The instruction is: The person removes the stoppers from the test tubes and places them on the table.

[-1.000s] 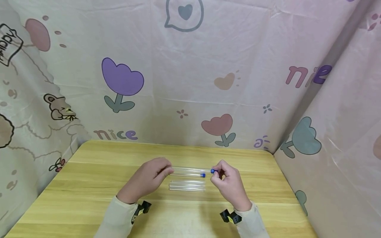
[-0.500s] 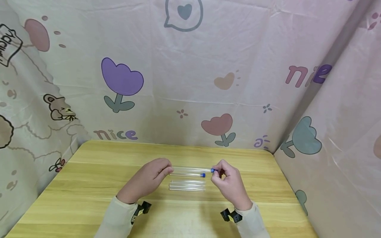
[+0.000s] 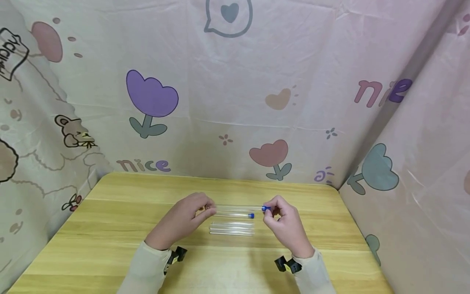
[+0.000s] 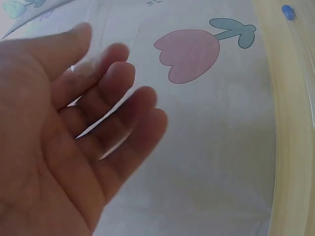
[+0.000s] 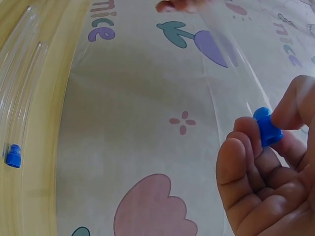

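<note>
A clear test tube [image 3: 240, 208] is held level above the table between both hands. My left hand [image 3: 185, 216] holds its left end between thumb and fingers; in the left wrist view, that hand's palm [image 4: 64, 142] and fingers mostly hide the tube. At the other end, my right hand [image 3: 288, 224] pinches a blue stopper [image 5: 269, 132] with thumb and fingertips. The stopper sits at the tube's mouth. Just below in the head view lies another tube [image 3: 235, 214] with a blue stopper [image 3: 251, 216]. Several tubes without stoppers [image 3: 232, 229] lie side by side nearer the person.
A light wooden table [image 3: 110, 228] carries the tubes. Printed cloth [image 3: 220, 102] hangs behind it and along both sides. Each sleeve cuff bears a small black wrist camera, one on the left [image 3: 176, 257] and one on the right [image 3: 288, 265].
Both hands have risen very slightly with the tube. More of the blue stopper shows beside my right fingertips, and a gap has widened between my left thumb and fingers. The lying tubes stay put.
</note>
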Demonstrator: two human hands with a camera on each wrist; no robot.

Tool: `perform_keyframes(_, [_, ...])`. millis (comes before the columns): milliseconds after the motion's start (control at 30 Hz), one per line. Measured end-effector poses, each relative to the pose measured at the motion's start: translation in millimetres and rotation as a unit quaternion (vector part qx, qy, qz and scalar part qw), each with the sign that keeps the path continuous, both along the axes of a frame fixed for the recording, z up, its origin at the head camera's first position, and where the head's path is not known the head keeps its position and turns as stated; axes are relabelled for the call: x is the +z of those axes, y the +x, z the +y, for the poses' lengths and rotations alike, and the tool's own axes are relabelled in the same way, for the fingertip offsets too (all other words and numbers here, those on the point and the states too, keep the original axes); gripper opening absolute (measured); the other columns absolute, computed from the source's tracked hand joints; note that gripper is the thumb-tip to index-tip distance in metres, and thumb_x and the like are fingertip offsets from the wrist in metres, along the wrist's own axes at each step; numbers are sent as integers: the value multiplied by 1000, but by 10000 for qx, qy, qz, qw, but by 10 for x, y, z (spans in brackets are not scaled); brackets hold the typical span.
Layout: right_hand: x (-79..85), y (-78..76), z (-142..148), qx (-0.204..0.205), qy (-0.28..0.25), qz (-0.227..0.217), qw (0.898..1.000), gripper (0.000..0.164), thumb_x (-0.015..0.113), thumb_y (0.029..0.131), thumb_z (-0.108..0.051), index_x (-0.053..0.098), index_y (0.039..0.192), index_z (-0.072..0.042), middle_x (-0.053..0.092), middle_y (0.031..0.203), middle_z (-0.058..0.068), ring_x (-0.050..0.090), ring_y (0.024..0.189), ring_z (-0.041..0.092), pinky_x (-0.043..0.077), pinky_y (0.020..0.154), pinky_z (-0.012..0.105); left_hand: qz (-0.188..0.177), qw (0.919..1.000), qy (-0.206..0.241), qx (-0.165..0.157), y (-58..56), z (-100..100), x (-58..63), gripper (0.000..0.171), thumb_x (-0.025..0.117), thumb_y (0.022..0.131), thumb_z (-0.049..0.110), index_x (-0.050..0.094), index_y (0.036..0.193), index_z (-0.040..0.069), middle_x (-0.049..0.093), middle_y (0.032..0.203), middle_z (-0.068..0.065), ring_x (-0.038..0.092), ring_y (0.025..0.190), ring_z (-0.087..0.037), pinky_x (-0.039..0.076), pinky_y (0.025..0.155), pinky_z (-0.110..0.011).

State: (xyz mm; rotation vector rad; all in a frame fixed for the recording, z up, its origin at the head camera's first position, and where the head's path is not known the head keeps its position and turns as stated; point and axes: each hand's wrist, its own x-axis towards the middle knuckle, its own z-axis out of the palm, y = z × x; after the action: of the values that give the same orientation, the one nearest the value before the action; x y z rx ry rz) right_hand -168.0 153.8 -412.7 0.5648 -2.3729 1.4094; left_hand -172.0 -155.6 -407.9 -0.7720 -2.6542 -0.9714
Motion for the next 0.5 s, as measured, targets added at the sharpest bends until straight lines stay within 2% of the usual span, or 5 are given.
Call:
perform_keyframes(67, [-1, -3, 2, -63, -28, -44, 10000, 27, 65, 87, 8, 66, 96, -17, 66, 86, -4, 60, 73, 13, 48, 51, 25, 89, 9999, -25, 113, 0, 13, 6, 21, 68, 101, 37, 70, 119, 25, 66, 104, 17, 61, 94, -4, 55, 84, -33])
perform_keyframes(167, [-3, -12, 0, -125, -77, -47, 9999, 25, 66, 88, 8, 67, 97, -16, 67, 87, -3, 61, 74, 13, 51, 54, 27, 239, 9994, -11, 264, -1, 30, 18, 30, 74, 98, 32, 70, 125, 20, 70, 108, 12, 66, 95, -8, 57, 82, -34])
perform_keyframes(333, [5, -19, -6, -75, -78, -57, 9999, 22, 71, 91, 4, 68, 102, -15, 68, 89, -5, 63, 77, 13, 56, 67, 28, 496, 9977, -123, 444, -10, 40, 24, 23, 77, 95, 28, 72, 115, 18, 72, 107, 9, 68, 92, -10, 59, 79, -31])
perform_keyframes(500, [-13, -45, -8, -1, 118, -123, 9999, 18, 74, 95, -5, 72, 111, -12, 71, 95, -1, 66, 83, 11, 58, 77, 27, 687, 9956, -224, 597, -11, 42, 10, 22, 78, 94, 27, 73, 114, 18, 73, 109, 7, 68, 92, -8, 59, 77, -28])
